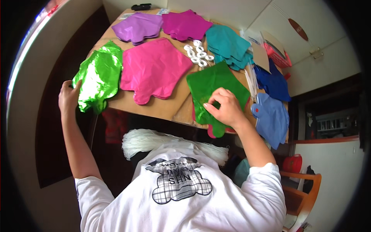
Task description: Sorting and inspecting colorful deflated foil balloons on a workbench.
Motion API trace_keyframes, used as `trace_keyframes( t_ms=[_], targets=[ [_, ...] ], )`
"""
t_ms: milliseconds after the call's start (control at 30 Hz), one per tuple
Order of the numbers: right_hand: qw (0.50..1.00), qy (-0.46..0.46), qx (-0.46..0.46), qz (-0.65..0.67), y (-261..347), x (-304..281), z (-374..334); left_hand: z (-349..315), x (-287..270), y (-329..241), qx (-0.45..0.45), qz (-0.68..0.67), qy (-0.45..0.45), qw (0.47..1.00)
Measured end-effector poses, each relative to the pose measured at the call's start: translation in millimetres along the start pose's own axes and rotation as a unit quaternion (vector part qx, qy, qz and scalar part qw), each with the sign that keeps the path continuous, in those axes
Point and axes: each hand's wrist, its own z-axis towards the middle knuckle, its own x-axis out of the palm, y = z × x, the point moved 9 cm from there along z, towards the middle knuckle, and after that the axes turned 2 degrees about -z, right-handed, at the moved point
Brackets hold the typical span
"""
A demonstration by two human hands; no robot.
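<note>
My left hand (68, 94) is closed on the left edge of a shiny bright green foil balloon (101, 71), flat and crinkled, at the table's left edge. Some of those fingers are hidden by the foil. Over a darker green flat foil balloon (197, 83) is my right hand (226, 107), its fingers curled and the thumb and index finger drawn together. What they pinch, if anything, is too small to make out. Pink foil shows from beneath the darker green balloon. Between my hands lies a stack of flat pink foil balloons (156, 69).
Lilac (137, 27), magenta (185, 25) and teal foil stacks (228, 44) lie farther back, near small white coils (199, 54). Blue (272, 83) and pale blue foil (270, 120) sit at right. White string (154, 144) rests across my lap. A wooden chair (309, 197) stands lower right.
</note>
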Motion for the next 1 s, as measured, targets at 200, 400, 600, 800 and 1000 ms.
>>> trace_keyframes(
  t_ms=[200,400,600,800,1000],
  targets=[
    [0.998,-0.011,0.000,0.058,-6.0,-29.8,64.8,-2.5,-16.6,-62.3,0.094,-0.142,-0.036,0.985],
    [0.972,0.095,-0.055,0.209,56.5,54.0,292.1,29.3,26.7,-119.3,0.155,-0.215,0.061,0.962],
    [0.990,0.121,0.035,0.065,47.2,172.9,418.6,65.8,61.5,-159.1,0.271,-0.223,0.050,0.935],
    [0.987,0.149,0.037,0.050,44.1,221.3,423.6,85.0,111.0,-185.1,0.390,-0.174,0.087,0.900],
    [0.975,0.109,0.093,0.168,29.4,217.1,425.7,76.8,117.5,-195.0,0.450,-0.081,0.019,0.889]
  ],
)
